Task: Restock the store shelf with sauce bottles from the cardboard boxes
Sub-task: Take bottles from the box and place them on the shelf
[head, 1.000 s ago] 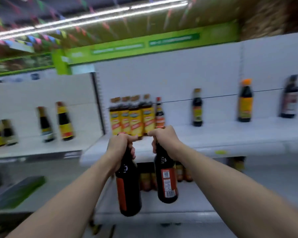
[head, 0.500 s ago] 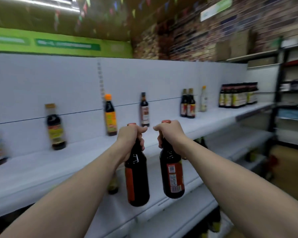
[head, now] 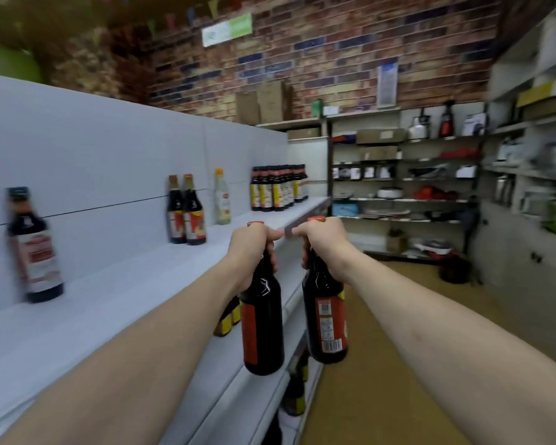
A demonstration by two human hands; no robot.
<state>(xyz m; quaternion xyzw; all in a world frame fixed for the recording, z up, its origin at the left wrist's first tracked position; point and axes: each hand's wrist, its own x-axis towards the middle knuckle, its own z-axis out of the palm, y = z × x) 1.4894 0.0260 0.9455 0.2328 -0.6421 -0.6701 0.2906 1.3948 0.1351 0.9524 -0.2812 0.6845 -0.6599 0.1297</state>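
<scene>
Left hand clamped on left bottle neck, right hand on right bottle neck, both hanging beside shelf front edge. Swung right along shelf toward far bottle row; placement pending.

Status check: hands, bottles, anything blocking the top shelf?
Left hand grips left bottle by the neck, right hand grips right bottle likewise. Both hang in the air beside the top shelf, neither set down. Nothing blocks the bare stretch alongside.
</scene>
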